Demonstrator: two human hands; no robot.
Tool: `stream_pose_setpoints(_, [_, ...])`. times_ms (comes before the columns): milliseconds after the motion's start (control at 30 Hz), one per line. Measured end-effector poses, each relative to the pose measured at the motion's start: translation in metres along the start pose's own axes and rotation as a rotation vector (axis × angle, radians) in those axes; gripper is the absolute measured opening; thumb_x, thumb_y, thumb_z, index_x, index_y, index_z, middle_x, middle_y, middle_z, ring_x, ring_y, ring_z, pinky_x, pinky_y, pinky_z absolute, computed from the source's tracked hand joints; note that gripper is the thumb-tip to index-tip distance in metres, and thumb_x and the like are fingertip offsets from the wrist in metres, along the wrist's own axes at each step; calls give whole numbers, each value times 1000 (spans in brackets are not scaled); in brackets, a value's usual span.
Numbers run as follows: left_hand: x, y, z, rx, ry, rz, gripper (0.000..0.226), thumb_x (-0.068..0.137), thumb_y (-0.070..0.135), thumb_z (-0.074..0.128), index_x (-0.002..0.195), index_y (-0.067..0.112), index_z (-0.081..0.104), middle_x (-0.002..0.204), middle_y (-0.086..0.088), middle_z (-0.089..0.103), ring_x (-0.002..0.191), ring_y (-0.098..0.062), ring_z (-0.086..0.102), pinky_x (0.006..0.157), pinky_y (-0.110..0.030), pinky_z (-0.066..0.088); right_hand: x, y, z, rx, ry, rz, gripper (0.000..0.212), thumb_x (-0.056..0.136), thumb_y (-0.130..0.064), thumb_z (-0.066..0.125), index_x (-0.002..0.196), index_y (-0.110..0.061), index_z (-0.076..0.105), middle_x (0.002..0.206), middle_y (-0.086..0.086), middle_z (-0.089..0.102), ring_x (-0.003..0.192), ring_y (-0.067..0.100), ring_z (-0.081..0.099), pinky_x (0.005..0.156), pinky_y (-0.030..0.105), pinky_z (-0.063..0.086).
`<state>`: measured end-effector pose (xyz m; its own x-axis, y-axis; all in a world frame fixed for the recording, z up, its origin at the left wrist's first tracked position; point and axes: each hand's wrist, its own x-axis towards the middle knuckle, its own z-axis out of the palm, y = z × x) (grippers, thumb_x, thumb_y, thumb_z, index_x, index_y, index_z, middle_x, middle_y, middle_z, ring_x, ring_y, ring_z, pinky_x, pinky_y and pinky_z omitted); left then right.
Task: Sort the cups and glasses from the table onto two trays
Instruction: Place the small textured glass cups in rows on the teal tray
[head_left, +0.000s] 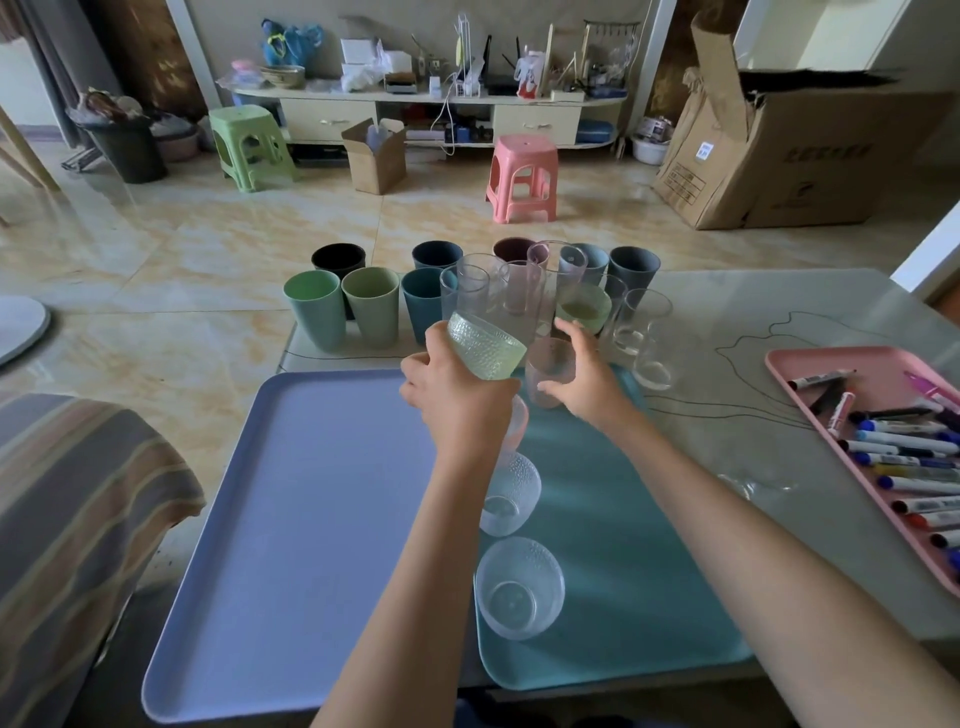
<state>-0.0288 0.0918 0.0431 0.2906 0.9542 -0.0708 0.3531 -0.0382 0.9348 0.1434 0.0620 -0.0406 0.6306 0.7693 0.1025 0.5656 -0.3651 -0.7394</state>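
Left hand (457, 395) curled round a green textured glass (485, 345), lifted and tilted above the far edge between the trays; right hand (582, 382) wrapped on a pink glass (549, 371) standing at the far end of the teal tray (623, 571); two clear textured glasses (511, 493) already there; purple tray (311, 493) bare; coloured cups (370, 306) waiting behind; better to level the green glass, then lower beside the others without knocking them.
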Motion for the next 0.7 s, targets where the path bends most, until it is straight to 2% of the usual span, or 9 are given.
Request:
stream_pose_setpoints(67, [-2,0,1,-3,-10,7,71,74,11,71,133,26,35,131,-9,32,124,-28,26,80,-30,31,-20,-16,-6,74,125,-73,47,84,-3,62,128,-17,53,146,7,40,136,18,37,114,35,28])
stream_pose_setpoints(100, [-3,0,1,7,-16,12,71,73,10,71,133,25,35,131,-9,32,124,-29,26,78,-29,30,-30,-27,-9,212,152,-76,35,88,-5,56,120,-17,58,138,4,50,128,14,45,111,35,33])
stream_pose_setpoints(167, [-7,1,5,33,-58,26,72,72,8,73,131,21,34,130,-10,34,123,-29,28,78,-29,29,-52,-51,-22,576,65,-6,22,96,-20,50,116,-22,59,128,-1,59,113,5,56,102,34,42])
stream_pose_setpoints(233, [-13,0,10,68,-117,60,75,69,12,78,129,18,34,129,-12,36,122,-29,32,79,-29,29,-68,-66,-34,752,-133,30,33,92,-46,48,121,-32,56,130,-6,58,117,6,56,99,40,45])
stream_pose_setpoints(267, [-16,-1,13,85,-139,87,76,68,17,80,129,16,34,127,-13,38,120,-30,35,80,-30,30,-74,-70,-39,716,-205,14,45,85,-55,50,125,-35,52,134,-8,55,123,7,52,101,43,44])
stream_pose_setpoints(333, [-21,-2,19,119,-157,152,74,69,20,78,128,12,34,125,-16,40,116,-32,40,83,-32,33,-83,-74,-43,576,-254,-20,66,76,-57,62,135,-36,41,143,-6,44,132,6,41,107,42,40])
stream_pose_setpoints(433, [-25,-2,25,166,-200,239,73,72,18,76,131,8,34,123,-17,43,115,-34,42,89,-35,35,-85,-71,-45,468,-120,21,76,78,-36,74,141,-32,33,143,1,38,131,9,39,109,39,39])
stream_pose_setpoints(567, [-30,2,29,211,-320,316,84,71,18,80,139,10,30,130,-14,42,121,-30,39,94,-33,31,-83,-55,-51,485,-58,102,69,74,-35,77,134,-29,44,124,-8,54,116,6,52,105,42,43])
stream_pose_setpoints(700, [-20,-4,26,314,-347,234,71,78,3,64,139,17,31,134,-13,38,125,-34,36,100,-38,34,-74,-38,-62,311,88,128,74,75,-24,78,138,-19,39,127,-5,46,118,10,45,99,26,37])
